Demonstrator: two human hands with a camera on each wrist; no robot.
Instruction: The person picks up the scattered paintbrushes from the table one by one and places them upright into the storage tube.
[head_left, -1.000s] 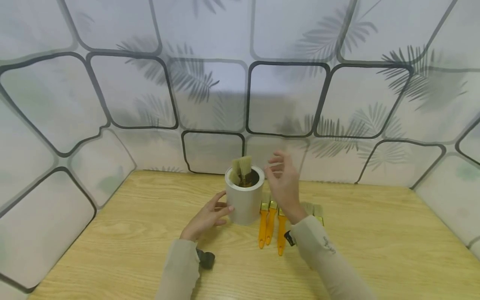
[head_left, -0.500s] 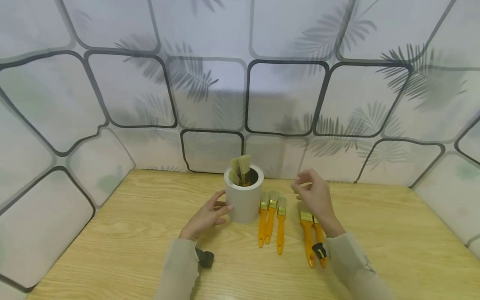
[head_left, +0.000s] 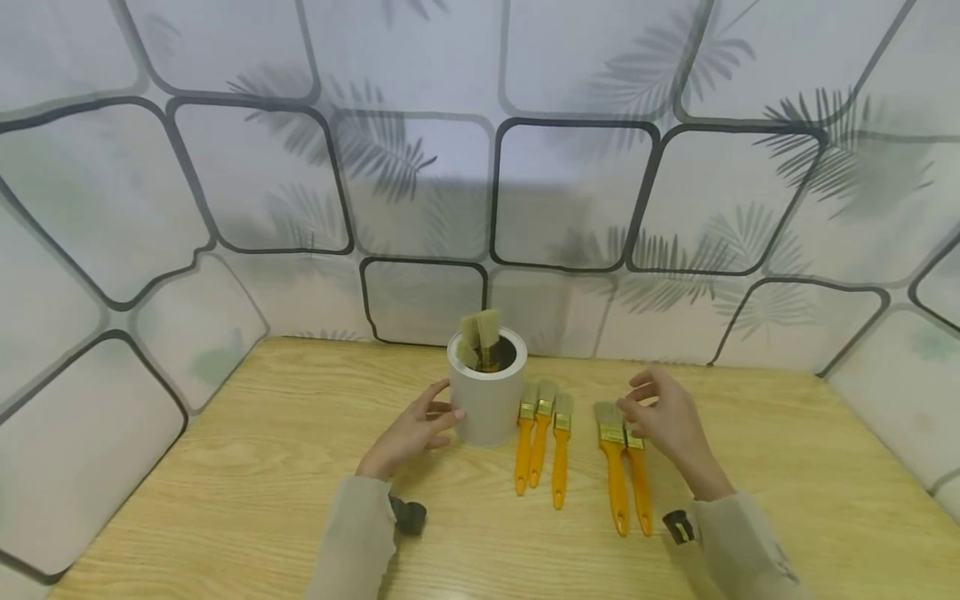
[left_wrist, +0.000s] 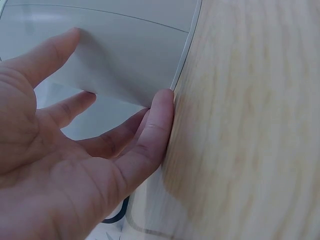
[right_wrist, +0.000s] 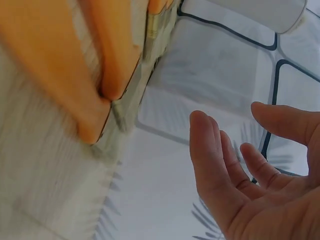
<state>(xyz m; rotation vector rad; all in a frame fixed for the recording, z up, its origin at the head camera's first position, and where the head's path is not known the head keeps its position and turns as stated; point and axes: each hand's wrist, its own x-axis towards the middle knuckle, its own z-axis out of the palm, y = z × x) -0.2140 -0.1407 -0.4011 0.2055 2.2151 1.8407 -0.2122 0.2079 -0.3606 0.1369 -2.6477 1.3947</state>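
Observation:
A light grey can (head_left: 486, 414) stands upright on the wooden table. Inside it are paintbrushes (head_left: 489, 327) with their bristles up; their handles are hidden. The left hand (head_left: 411, 435) rests its fingertips against the can's left side, seen in the left wrist view as spread fingers (left_wrist: 142, 142) touching the wall low down. Hovering above the table, the right hand (head_left: 670, 421) has bent fingers and holds nothing. It is nearest to a paintbrush (head_left: 640, 483) and a wider paintbrush (head_left: 617, 483), both with orange handles. In the right wrist view, a gap separates its fingers (right_wrist: 200, 150) from the brushes.
Beside the can's right side lie two orange-handled paintbrushes (head_left: 522, 450) close together, and a third paintbrush (head_left: 559, 458) a little apart. A patterned wall covering (head_left: 555, 308) rises behind the table (head_left: 300, 467) and along its sides.
The right hand has moved right and down from beside the can's rim to beside the two rightmost paintbrushes, uncovering the brushes on the table. The left hand stays against the can.

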